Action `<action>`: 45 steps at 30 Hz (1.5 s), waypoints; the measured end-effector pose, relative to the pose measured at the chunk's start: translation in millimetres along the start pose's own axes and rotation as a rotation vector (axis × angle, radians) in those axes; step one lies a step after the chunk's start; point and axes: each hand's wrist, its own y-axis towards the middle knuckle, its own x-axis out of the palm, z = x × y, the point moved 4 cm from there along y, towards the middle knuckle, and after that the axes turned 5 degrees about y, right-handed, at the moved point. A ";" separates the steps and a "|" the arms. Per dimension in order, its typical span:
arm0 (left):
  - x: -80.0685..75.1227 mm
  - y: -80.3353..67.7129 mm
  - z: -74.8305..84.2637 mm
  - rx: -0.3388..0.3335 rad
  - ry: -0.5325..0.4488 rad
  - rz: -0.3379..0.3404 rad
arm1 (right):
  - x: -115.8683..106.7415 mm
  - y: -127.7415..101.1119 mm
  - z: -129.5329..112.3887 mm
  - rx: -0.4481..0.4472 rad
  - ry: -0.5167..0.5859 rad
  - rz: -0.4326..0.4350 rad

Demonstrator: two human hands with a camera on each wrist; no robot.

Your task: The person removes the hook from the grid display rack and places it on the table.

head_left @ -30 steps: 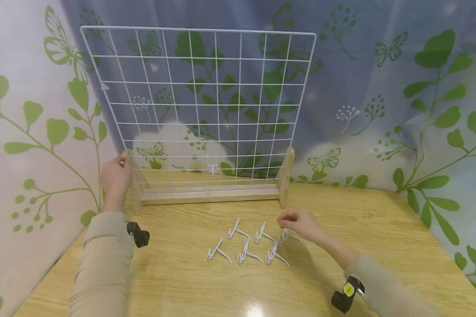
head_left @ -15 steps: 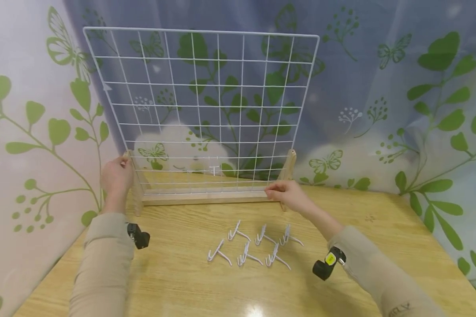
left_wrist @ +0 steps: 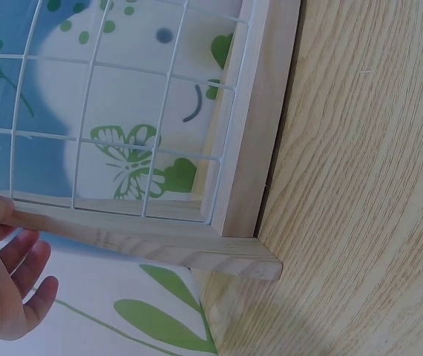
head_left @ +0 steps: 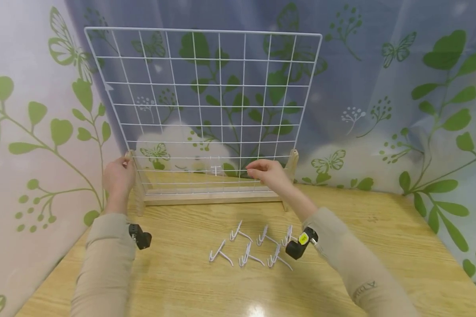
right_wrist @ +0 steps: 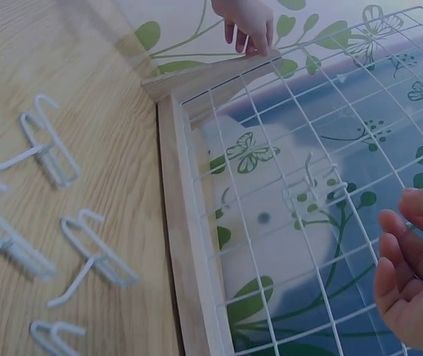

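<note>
A white wire grid panel (head_left: 222, 105) stands upright in a wooden stand (head_left: 214, 199). My left hand (head_left: 119, 177) grips the top of the stand's left side piece (left_wrist: 122, 241), with some fingers spread beneath it in the left wrist view. One white wire hook (right_wrist: 312, 182) hangs on a low row of the grid. My right hand (head_left: 269, 174) is just in front of the grid, right of that hook, its fingers loosely bent and nothing visible between them. Several more white hooks (head_left: 245, 255) lie on the table in two rows before the stand.
The wood-grain table (head_left: 182, 286) carries the stand towards its back. Behind hangs a curtain (head_left: 365, 88) printed with leaves and butterflies. The stand's right side piece (head_left: 291, 165) rises behind my right forearm, whose wrist camera (head_left: 301, 243) overlaps the rightmost hook.
My right hand has moved up and left, from over the rightmost hooks to in front of the grid's lower right. My left hand stays on the stand. The hooks lie as before.
</note>
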 end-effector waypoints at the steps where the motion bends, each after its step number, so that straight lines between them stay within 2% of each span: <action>1: 0.3 -0.1 0.2 -0.001 -0.002 -0.002 | 2.1 2.9 -1.9 -0.004 0.001 0.006; 9: 1.0 -0.9 -0.2 0.012 0.000 0.027 | 19.1 21.9 -10.3 -0.018 0.024 0.047; 19: -0.1 -0.1 -0.5 0.016 0.013 0.036 | 44.9 43.2 -10.3 -0.039 -0.037 0.077; 27: -0.8 -1.1 -0.9 0.007 0.011 0.029 | 63.7 54.4 -4.8 -0.001 -0.058 0.123; 32: -0.5 -1.2 -0.2 0.008 0.012 0.030 | 74.3 57.7 -1.5 0.021 -0.077 0.115; 40: 2.0 0.4 -0.4 0.013 0.008 0.020 | 88.3 57.1 5.3 0.109 0.017 0.077; 45: 1.3 0.3 -2.8 0.011 0.007 0.035 | 92.8 56.3 5.8 0.124 0.047 0.107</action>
